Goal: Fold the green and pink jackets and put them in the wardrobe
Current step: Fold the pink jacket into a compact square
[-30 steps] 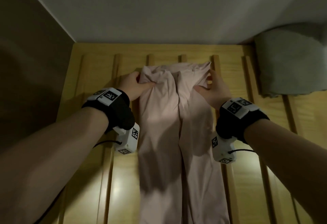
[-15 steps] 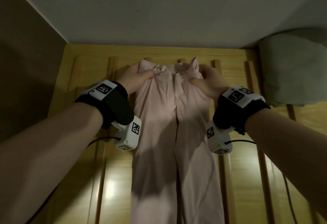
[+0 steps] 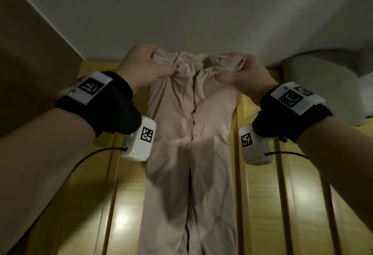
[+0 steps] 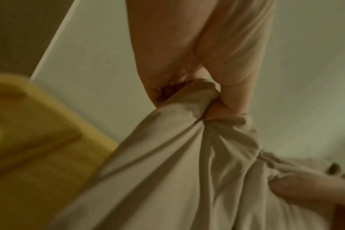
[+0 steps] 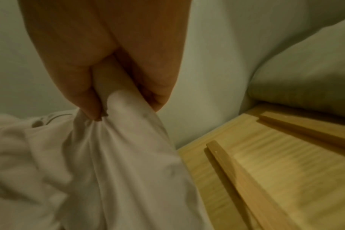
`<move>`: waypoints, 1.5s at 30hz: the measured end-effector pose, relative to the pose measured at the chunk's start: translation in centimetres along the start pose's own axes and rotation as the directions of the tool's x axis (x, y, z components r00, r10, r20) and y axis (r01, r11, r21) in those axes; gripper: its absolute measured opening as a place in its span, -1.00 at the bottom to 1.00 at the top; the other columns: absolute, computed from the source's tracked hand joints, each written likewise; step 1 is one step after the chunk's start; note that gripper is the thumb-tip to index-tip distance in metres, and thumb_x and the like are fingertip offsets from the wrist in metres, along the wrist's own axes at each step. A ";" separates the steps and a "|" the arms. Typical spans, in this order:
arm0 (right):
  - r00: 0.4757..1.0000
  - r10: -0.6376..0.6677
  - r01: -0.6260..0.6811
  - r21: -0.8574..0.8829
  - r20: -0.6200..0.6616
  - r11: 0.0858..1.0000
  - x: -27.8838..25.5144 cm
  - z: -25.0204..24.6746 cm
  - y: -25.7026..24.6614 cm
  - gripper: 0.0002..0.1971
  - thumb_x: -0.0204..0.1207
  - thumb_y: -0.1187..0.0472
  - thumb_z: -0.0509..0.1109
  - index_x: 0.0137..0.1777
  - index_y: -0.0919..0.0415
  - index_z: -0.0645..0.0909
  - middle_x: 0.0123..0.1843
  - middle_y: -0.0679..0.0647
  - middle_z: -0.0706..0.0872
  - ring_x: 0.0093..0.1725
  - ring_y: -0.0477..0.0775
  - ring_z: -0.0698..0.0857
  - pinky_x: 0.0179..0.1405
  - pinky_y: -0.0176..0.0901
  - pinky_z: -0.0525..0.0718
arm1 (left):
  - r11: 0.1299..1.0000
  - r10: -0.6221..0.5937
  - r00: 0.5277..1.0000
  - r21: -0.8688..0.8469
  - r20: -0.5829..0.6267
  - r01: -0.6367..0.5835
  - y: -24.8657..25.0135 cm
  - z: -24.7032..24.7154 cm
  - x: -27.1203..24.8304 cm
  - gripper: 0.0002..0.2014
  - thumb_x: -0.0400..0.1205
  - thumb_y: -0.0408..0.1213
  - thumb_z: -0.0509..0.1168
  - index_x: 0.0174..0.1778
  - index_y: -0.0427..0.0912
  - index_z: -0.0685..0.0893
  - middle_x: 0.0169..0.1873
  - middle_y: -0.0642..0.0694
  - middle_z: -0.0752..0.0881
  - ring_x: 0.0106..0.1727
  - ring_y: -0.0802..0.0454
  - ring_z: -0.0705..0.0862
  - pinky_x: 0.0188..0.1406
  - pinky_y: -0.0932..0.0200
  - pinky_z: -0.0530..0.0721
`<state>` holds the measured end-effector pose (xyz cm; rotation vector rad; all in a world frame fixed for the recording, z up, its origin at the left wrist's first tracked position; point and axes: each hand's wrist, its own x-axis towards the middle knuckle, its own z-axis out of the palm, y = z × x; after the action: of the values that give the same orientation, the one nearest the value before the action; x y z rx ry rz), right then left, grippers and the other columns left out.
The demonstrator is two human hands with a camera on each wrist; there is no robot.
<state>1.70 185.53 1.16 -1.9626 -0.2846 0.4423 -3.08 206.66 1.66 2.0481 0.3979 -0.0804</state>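
Both hands are clamped on the top corners of the pale pink fabric jacket [image 3: 191, 133], left hand [image 3: 144, 67] and right hand [image 3: 245, 75], lifting it off the yellow slatted wooden surface [image 3: 260, 204]; the bundled grey-green jacket [image 3: 321, 91] looks folded already, nothing stowed yet.

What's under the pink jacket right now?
Under the pink jacket lies a yellow wooden slatted surface, visible either side. Whatever sits directly beneath the fabric is covered.
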 end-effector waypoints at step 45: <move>0.819 0.160 0.195 -0.529 0.551 0.826 -18.3 2.2 10.8 -0.79 0.48 0.19 0.28 0.09 -0.02 0.58 -0.11 -0.25 0.62 -0.11 -0.09 0.61 -0.06 -0.31 0.46 | 0.968 -0.011 0.826 0.214 0.563 -0.133 -11.1 4.7 -18.5 -0.74 0.67 -0.32 0.18 -0.34 -0.24 0.62 -0.40 0.12 0.55 -0.34 0.32 0.55 -0.24 0.39 0.50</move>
<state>-15.72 175.70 -6.20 -2.3554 -0.9181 1.0455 -23.48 202.94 -5.89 2.1560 -0.0563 -0.7112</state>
